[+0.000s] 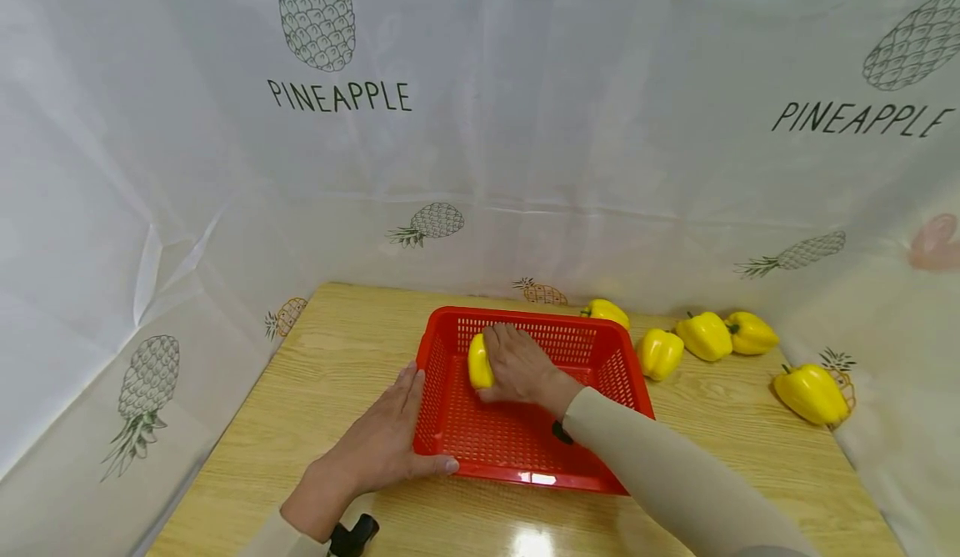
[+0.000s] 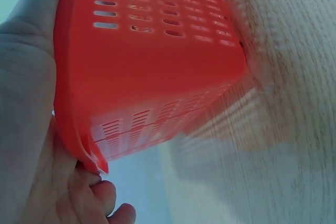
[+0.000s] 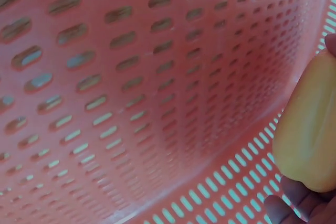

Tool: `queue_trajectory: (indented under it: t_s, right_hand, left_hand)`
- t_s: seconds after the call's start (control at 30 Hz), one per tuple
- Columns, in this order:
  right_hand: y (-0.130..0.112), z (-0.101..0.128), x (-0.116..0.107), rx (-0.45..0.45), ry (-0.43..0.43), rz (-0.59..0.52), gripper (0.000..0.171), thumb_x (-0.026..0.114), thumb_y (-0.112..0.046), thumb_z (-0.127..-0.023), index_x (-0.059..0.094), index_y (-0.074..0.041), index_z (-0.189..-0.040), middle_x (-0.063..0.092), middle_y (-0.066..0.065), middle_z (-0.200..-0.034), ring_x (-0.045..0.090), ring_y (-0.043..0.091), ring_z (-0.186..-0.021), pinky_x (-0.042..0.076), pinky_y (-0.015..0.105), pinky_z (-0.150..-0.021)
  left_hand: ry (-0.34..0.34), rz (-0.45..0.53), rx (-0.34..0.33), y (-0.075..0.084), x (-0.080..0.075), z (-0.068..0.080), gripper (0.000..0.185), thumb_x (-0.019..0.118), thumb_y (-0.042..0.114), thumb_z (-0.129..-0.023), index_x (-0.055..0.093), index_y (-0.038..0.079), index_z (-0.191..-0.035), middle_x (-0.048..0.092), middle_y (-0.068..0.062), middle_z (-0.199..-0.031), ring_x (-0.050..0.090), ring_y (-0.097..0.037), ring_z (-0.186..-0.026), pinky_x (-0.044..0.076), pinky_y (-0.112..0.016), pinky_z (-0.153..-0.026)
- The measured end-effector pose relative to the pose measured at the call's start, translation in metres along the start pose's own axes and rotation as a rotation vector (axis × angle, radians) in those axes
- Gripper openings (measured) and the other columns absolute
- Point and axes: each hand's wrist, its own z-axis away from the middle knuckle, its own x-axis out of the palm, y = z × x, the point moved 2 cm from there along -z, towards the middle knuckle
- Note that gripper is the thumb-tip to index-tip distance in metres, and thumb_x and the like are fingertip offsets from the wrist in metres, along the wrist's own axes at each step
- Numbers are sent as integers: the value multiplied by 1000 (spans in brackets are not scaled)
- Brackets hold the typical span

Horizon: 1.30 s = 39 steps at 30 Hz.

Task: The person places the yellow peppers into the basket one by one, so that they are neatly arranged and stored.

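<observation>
A red plastic basket (image 1: pixel 517 455) with slotted walls stands on the table. Inside it, toward the left wall, my right hand (image 1: pixel 521 365) grips a yellow bell pepper (image 1: pixel 480 363); the right wrist view has this pepper (image 3: pixel 307 124) at its right edge, fingertips around its end. My left hand (image 1: pixel 382 432) rests against the basket's near left corner, its straight fingers along the left side and its thumb on the front rim. From the left wrist, the palm lies against the corner of the basket (image 2: pixel 147 66).
Several more yellow bell peppers lie to the right of the basket, among them a nearer pepper (image 1: pixel 812 394) and a pepper (image 1: pixel 660 354) close to the basket wall. Behind the basket's far right corner is another pepper (image 1: pixel 606 313). A white pineapple-print curtain (image 1: pixel 525 140) surrounds the wooden table (image 1: pixel 337 348).
</observation>
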Motion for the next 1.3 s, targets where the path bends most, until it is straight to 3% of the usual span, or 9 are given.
queue_trajectory:
  t_s: [0.37, 1.07, 1.3]
  right_hand:
    - [-5, -2, 6, -1, -15, 4, 83, 68, -65, -87, 48, -3, -137, 59, 10, -118, 58, 24, -105, 57, 37, -96]
    - [-6, 1, 14, 33, -35, 4, 84, 68, -69, -86, 47, -5, -137, 57, 7, -114, 56, 23, -102, 58, 38, -91]
    - [-6, 3, 15, 37, -35, 8, 86, 69, -72, -85, 47, -5, -135, 57, 7, -114, 56, 22, -104, 57, 37, -95]
  left_hand:
    - [-3, -43, 0, 0, 1, -2, 141, 55, 97, -76, 16, -4, -167, 10, -23, -176, 16, -40, -163, 29, -55, -128]
    - [5, -42, -10, 0, 2, 0, 140, 59, 95, -75, 17, -3, -167, 11, -23, -176, 19, -41, -162, 31, -56, -127]
    - [12, -29, -6, 1, 1, -1, 140, 59, 95, -75, 18, -4, -166, 13, -24, -175, 21, -43, -161, 32, -57, -126]
